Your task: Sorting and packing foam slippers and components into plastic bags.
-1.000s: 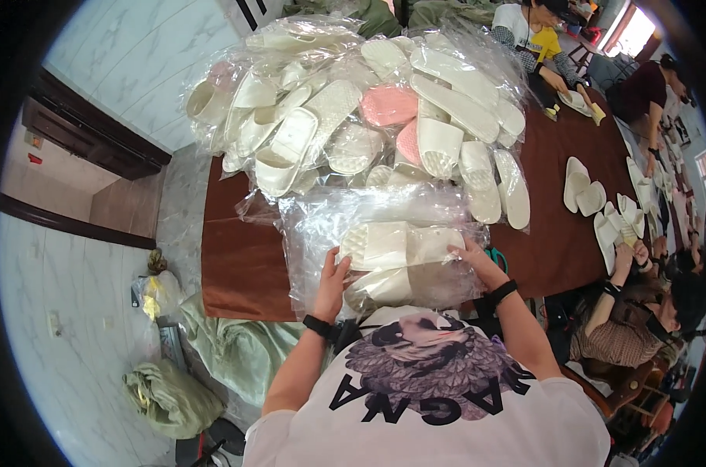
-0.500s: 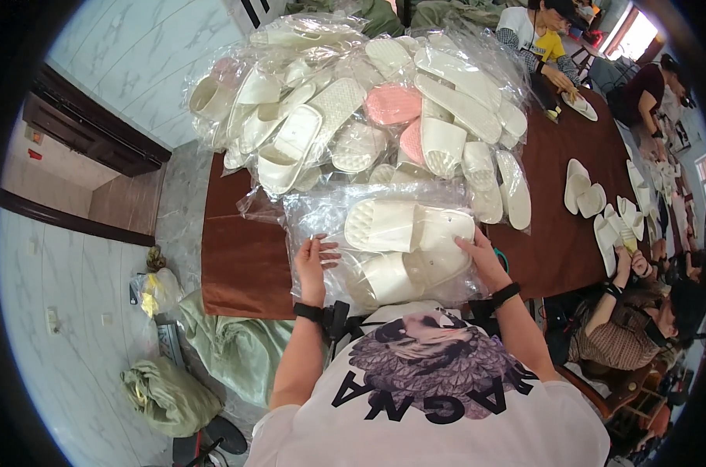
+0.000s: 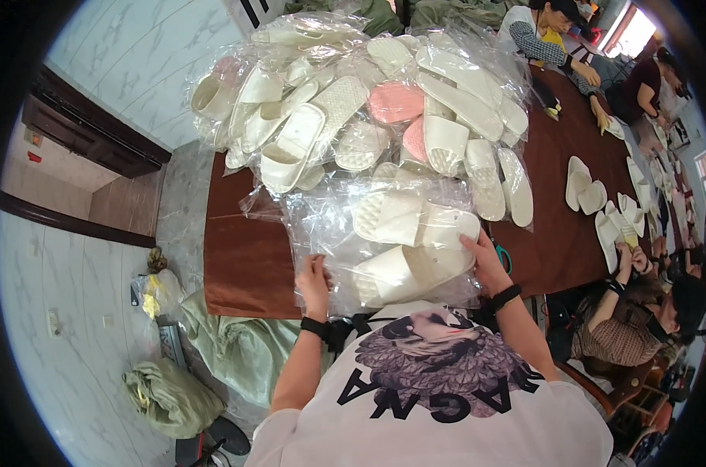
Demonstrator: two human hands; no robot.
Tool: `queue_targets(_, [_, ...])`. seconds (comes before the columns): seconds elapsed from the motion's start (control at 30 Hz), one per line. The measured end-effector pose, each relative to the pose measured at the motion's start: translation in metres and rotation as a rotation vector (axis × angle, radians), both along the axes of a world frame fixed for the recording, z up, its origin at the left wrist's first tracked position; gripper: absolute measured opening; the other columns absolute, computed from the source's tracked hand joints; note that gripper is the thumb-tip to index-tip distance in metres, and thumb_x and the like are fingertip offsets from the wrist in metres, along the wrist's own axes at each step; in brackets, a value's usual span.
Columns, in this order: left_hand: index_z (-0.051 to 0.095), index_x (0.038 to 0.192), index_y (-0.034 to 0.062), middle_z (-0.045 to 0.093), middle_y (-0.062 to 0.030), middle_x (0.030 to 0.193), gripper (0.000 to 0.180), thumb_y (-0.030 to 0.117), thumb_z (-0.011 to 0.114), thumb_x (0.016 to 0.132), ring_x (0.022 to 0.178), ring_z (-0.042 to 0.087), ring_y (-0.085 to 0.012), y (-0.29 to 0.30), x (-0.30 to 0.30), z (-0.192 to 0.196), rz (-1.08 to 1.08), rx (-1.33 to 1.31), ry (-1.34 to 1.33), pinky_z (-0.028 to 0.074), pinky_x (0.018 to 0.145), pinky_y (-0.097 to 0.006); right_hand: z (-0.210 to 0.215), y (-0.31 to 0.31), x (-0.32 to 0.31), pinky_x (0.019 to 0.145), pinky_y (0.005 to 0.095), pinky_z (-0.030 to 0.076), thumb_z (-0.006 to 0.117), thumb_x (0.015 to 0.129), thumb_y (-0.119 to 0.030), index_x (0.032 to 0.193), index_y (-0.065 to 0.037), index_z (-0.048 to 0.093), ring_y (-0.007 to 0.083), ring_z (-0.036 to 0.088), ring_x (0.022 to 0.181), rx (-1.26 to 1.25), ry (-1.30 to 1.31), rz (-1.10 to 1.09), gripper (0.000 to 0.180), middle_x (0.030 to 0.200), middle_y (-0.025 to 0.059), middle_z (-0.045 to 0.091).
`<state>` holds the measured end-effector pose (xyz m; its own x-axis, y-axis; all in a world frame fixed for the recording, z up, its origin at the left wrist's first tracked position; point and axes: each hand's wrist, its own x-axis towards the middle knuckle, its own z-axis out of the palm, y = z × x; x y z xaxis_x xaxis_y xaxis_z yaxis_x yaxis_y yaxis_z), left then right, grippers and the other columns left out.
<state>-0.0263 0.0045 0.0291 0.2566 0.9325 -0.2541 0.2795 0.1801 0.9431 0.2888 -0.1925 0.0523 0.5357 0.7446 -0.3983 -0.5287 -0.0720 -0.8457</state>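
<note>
A pair of cream slippers (image 3: 385, 278) lies inside a clear plastic bag (image 3: 319, 227) at the near edge of the table, toes pointing left. My right hand (image 3: 489, 263) grips the heel end of the pair, thumb on top; its other fingers are mostly hidden. At the bag's left side, my left hand (image 3: 314, 286) has its fingers drawn together on the film, apart from the slippers. Just beyond, a large heap of bagged slippers (image 3: 300, 136) spreads across the table, mostly cream with a few pink ones (image 3: 396, 103).
Brown cloth covers the table (image 3: 244, 265). Scissors with a teal handle (image 3: 504, 259) lie beside my right hand. Loose slippers (image 3: 584, 187) sit farther right, where co-workers (image 3: 551, 35) handle others. Green sacks (image 3: 172, 395) rest on the floor at left.
My left hand has moved slightly nearer to me, and its spread fingers have come together on the bag. The bagged slippers have shifted a little to the right. A co-worker's arms have reached farther right.
</note>
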Motion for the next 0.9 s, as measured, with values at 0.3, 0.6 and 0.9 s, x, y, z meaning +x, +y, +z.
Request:
queue_targets(0.3, [0.063, 0.088, 0.0026, 0.058, -0.0065, 0.065, 0.015, 0.011, 0.053, 0.095, 0.052, 0.055, -0.0157, 0.001, 0.007, -0.012, 0.11, 0.088, 0.235, 0.042, 0.044, -0.031, 0.021, -0.021, 0.021, 0.097, 0.0305, 0.043, 0.064, 0.09, -0.013, 0.135, -0.003, 0.047, 0.0162, 0.055, 0.113, -0.029, -0.212, 0.005, 0.049, 0.125, 0.007, 0.059])
queue_targets(0.6, [0.061, 0.085, 0.0044, 0.06, -0.0122, 0.108, 0.012, 0.011, 0.054, 0.091, 0.09, 0.061, -0.0328, 0.027, -0.011, -0.023, 0.15, 0.791, 0.597, 0.048, 0.072, -0.044, 0.032, -0.022, 0.018, 0.096, 0.0304, 0.043, 0.065, 0.09, -0.014, 0.135, -0.003, 0.047, 0.0163, 0.055, 0.113, -0.003, -0.243, -0.055, 0.05, 0.126, 0.0068, 0.058])
queue_targets(0.9, [0.063, 0.105, 0.0084, 0.056, -0.0122, 0.121, 0.019, 0.02, 0.056, 0.091, 0.11, 0.055, -0.0358, 0.021, -0.008, -0.03, 0.069, 0.428, 0.817, 0.046, 0.086, -0.05, 0.043, -0.042, 0.037, 0.096, 0.0298, 0.043, 0.064, 0.091, -0.016, 0.138, -0.004, 0.044, 0.0158, 0.055, 0.113, -0.047, -0.244, -0.102, 0.053, 0.127, 0.0067, 0.057])
